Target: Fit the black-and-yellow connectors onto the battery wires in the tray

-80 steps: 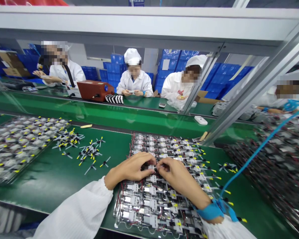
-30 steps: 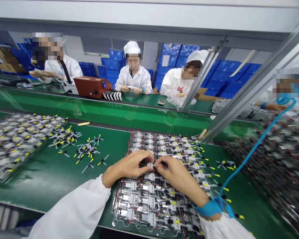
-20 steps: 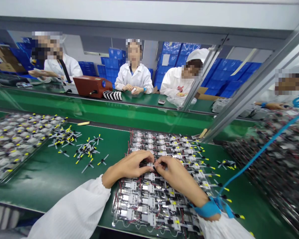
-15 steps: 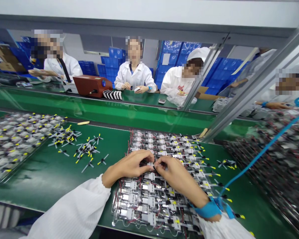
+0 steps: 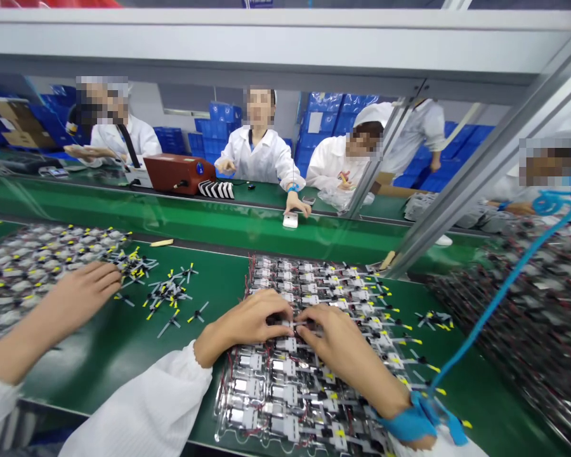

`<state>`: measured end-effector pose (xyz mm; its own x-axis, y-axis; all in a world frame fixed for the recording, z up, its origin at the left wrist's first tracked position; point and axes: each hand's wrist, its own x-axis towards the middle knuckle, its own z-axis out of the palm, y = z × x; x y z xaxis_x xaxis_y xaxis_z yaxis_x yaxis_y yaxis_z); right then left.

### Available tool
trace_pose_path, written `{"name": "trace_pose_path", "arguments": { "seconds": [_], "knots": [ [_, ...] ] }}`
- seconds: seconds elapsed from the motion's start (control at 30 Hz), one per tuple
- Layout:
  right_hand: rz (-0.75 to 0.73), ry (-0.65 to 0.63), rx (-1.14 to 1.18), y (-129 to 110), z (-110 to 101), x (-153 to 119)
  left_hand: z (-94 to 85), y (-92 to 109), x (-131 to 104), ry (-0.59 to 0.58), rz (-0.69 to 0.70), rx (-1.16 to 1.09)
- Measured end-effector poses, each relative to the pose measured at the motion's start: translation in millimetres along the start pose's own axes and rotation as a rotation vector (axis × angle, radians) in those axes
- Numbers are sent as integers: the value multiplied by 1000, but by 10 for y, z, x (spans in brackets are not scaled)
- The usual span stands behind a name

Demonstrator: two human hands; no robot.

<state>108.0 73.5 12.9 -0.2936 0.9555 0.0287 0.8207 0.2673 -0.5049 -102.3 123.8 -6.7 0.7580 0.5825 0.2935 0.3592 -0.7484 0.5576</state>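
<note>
A clear plastic tray (image 5: 233,406) filled with rows of small white and black parts with red wires lies on the green bench. Over its middle, my left hand (image 5: 250,320) has its thumb and fingers curled close around a small part. My right hand (image 5: 335,333), with a blue strap on its wrist, meets it from the right, fingertips bent at the same part. What exactly lies between the fingertips is too small to make out. Grey strips with yellow tips stick out along the tray's right side.
Another person's hand (image 5: 83,292) reaches over a filled tray (image 5: 9,285) at the left, beside a pile of yellow-tipped pieces (image 5: 169,292). Stacked trays (image 5: 528,343) stand at the right. A blue cord (image 5: 499,295) runs to my right wrist. A metal post (image 5: 457,178) rises behind.
Another person's hand has come in from the left. Across the bench, a person has stretched an arm forward with a white object. My right fingers have loosened slightly; both my hands stay over the tray.
</note>
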Motion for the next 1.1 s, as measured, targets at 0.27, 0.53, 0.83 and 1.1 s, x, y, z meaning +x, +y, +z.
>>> {"name": "trace_pose_path", "arguments": {
  "seconds": [0.27,0.53,0.83,1.1],
  "knots": [
    [37,115,-46,117,-240,-232,-614,-150,-320,236,-288,301],
    [96,185,20,429,-296,-425,-440,-131,-1301,257,-847,717],
    [60,179,64,238,-380,-442,-225,-3,-1370,321,-867,648],
    [-35,199,177,-242,-445,-569,-388,287,-897,559,-597,266]
  ]
}}
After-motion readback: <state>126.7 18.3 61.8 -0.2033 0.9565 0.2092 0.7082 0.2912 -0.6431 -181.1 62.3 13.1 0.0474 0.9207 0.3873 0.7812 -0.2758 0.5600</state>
